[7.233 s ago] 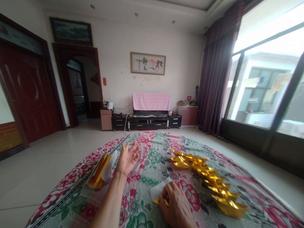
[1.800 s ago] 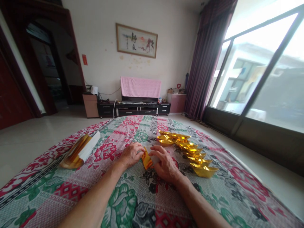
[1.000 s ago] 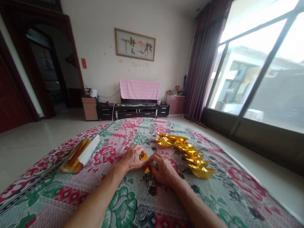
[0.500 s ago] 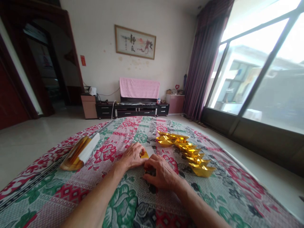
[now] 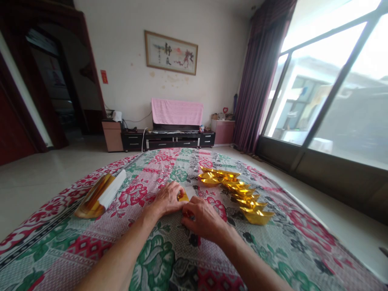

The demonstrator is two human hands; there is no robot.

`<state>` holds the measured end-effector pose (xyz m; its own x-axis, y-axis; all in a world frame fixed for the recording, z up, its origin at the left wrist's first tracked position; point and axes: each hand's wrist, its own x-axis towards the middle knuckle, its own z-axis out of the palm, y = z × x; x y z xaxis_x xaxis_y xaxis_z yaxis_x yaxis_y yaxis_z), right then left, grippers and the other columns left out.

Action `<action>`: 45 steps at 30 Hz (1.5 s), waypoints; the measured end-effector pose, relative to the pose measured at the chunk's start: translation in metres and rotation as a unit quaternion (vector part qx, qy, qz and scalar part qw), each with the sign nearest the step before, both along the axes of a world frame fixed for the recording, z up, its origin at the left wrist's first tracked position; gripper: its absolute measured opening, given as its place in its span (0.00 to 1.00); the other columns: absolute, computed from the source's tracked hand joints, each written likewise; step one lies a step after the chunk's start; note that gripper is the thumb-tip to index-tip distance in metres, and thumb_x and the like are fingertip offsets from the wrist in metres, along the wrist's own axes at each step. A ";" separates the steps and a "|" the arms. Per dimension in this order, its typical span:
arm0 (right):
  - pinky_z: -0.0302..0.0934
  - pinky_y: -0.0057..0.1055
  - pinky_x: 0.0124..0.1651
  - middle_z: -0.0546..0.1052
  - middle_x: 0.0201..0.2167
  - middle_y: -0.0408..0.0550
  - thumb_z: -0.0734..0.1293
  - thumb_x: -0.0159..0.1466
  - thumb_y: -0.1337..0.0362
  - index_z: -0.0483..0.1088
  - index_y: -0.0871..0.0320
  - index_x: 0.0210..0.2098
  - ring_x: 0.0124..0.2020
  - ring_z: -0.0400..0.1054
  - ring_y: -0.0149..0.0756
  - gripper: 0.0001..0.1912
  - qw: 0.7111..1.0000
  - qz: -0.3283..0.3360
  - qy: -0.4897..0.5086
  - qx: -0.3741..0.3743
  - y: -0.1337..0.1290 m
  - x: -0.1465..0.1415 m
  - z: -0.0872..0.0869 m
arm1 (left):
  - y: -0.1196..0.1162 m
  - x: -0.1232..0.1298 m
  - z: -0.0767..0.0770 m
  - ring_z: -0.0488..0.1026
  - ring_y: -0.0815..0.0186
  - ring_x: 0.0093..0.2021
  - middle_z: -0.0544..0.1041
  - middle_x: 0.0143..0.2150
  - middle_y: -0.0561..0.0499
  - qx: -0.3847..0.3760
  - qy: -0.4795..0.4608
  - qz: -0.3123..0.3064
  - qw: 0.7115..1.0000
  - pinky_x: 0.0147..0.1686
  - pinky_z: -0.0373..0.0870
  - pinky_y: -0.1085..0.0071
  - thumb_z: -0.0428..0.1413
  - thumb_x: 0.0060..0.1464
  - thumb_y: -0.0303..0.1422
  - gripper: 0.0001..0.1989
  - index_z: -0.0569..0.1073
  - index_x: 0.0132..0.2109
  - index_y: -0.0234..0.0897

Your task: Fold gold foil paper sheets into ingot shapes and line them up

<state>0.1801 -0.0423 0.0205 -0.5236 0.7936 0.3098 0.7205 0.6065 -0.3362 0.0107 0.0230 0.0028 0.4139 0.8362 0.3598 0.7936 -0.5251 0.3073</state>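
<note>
Between my hands, on the flowered tablecloth, lies a partly folded sheet of gold paper point(image 5: 183, 197) with a pale underside showing. My left hand point(image 5: 169, 198) presses and grips its left part, the fingers curled over it. Pinched at its near right edge is my right hand point(image 5: 200, 216), whose fingertips are partly hidden. To the right stands a row of finished gold paper ingots point(image 5: 256, 214), boat-shaped and shiny, several nested one behind another. Off to the left rests a stack of gold and white paper sheets point(image 5: 101, 196), bent into a curve.
A round table with a patterned tablecloth point(image 5: 157, 258) fills the foreground. Beyond it are a low black TV cabinet point(image 5: 172, 143) and a pink cloth point(image 5: 177, 111) over the screen. Large windows point(image 5: 321, 93) and a purple curtain point(image 5: 254, 81) stand at the right.
My right hand's fingers have drawn closer together at the paper's edge. The left hand keeps its hold. The whole view has shifted very slightly; the ingots and the stack stay put.
</note>
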 end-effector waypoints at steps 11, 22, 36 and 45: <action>0.52 0.26 0.30 0.69 0.30 0.47 0.60 0.58 0.69 0.69 0.58 0.28 0.31 0.64 0.32 0.07 0.993 -0.037 -0.082 0.077 -0.007 -0.006 0.001 | -0.004 0.000 0.004 0.66 0.62 0.42 0.69 0.38 0.51 -0.011 0.001 0.003 1.000 0.45 0.63 0.65 0.56 0.44 0.42 0.12 0.70 0.36 0.41; 0.48 0.24 0.28 0.68 0.29 0.45 0.60 0.56 0.71 0.66 0.58 0.26 0.28 0.62 0.27 0.05 0.995 -0.070 0.012 0.075 0.000 -0.002 -0.013 | 0.005 -0.006 0.000 0.67 0.65 0.43 0.71 0.39 0.51 -0.017 -0.032 -0.029 0.999 0.48 0.63 0.68 0.53 0.48 0.31 0.06 0.72 0.35 0.40; 0.45 0.24 0.26 0.69 0.22 0.43 0.60 0.57 0.69 0.67 0.60 0.21 0.23 0.60 0.26 0.09 0.996 -0.090 0.011 0.026 0.013 0.000 -0.001 | 0.000 -0.004 0.009 0.67 0.63 0.43 0.70 0.41 0.50 -0.012 -0.018 -0.053 0.998 0.47 0.63 0.69 0.57 0.41 0.31 0.09 0.74 0.35 0.40; 0.43 0.23 0.25 0.70 0.22 0.43 0.59 0.56 0.70 0.68 0.60 0.22 0.23 0.60 0.25 0.09 0.995 -0.094 0.017 0.039 0.015 0.003 -0.005 | -0.005 0.005 0.016 0.69 0.68 0.37 0.74 0.31 0.52 -0.045 -0.037 -0.137 0.989 0.40 0.65 0.74 0.50 0.44 0.23 0.10 0.76 0.29 0.37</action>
<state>0.1832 -0.0269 0.0151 -0.3569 0.8492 0.3893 0.8121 0.4880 -0.3199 0.0156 0.0180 0.0192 0.6047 0.7265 0.3263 0.5996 -0.6850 0.4139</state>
